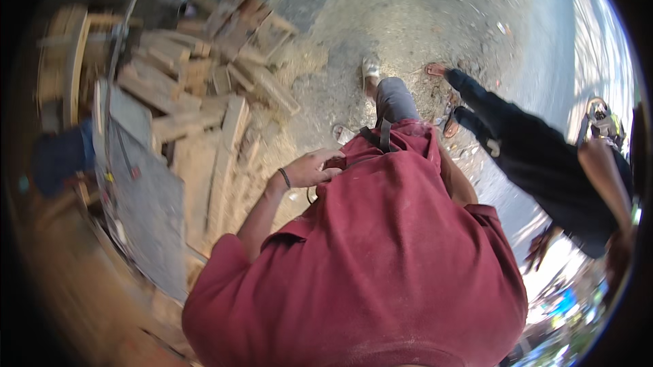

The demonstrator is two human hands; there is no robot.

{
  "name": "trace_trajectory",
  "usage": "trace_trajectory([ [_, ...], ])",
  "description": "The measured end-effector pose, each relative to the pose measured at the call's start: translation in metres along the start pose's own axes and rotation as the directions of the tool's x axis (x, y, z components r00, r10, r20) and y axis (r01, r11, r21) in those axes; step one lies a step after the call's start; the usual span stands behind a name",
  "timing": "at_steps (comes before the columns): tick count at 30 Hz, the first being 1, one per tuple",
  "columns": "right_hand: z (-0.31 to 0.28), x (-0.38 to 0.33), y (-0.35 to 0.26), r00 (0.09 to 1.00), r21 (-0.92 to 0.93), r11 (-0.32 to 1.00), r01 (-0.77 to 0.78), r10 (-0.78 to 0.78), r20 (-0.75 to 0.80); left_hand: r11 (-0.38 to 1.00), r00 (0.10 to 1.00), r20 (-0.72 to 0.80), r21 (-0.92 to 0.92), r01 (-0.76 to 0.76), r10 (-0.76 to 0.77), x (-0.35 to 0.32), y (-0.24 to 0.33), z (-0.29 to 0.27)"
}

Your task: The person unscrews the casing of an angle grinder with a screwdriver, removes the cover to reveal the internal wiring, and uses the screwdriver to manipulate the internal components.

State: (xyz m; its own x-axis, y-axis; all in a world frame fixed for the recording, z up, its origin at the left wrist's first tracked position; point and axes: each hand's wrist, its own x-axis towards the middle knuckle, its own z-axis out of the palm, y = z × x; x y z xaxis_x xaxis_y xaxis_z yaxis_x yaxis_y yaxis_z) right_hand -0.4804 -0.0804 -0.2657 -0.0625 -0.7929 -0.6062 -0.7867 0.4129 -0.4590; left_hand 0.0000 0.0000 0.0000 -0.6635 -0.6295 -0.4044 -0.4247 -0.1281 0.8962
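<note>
My left hand (309,168), with a dark band on its wrist, is at the left side of the maroon shirt (394,231) I wear. Its fingers and thumb are bent around the cloth near the hem. A dark strap (385,137) hangs at my waist, over grey trousers (396,99). On the right, my right forearm (458,180) passes behind the shirt, which hides the right hand.
Wood offcuts (204,88) lie heaped at left, beside a grey metal work surface (146,190). Sawdust and dirt cover the ground (381,13). Close on my right, another person in dark clothes (537,153) stands; their hand (541,248) is blurred. My sandalled foot (371,69) is ahead.
</note>
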Motion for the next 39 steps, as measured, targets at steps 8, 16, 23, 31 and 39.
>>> trace_trajectory([
  [8, -0.038, 0.046, -0.047, 0.989, 0.007, 1.000, -0.025, 0.024, 0.148, 0.852, 0.869, -0.196, -0.378, 0.361, -0.455, -0.042, 0.074, -0.093],
  [16, -0.115, 0.202, -0.122, 0.989, 0.186, 0.982, 0.024, -0.050, 0.139, 0.949, 0.838, -0.449, -0.096, 0.300, -0.310, 0.061, 0.075, -0.198],
  [23, -0.223, 0.311, -0.356, 0.929, 0.562, 0.759, -0.328, 0.151, 0.338, 0.912, 0.814, -0.493, 0.092, 0.400, -0.307, 0.146, 0.099, -0.351],
  [31, -0.205, 0.416, -0.553, 0.866, 0.361, 0.922, -0.140, -0.063, 0.496, 0.797, 0.744, -0.483, 0.142, 0.587, -0.462, 0.254, 0.058, -0.543],
  [39, -0.260, 0.555, -0.693, 0.336, -0.275, 0.210, 0.938, -0.742, 0.580, 0.749, 0.683, -0.396, -0.018, 0.662, -0.613, 0.337, -0.010, -0.724],
])
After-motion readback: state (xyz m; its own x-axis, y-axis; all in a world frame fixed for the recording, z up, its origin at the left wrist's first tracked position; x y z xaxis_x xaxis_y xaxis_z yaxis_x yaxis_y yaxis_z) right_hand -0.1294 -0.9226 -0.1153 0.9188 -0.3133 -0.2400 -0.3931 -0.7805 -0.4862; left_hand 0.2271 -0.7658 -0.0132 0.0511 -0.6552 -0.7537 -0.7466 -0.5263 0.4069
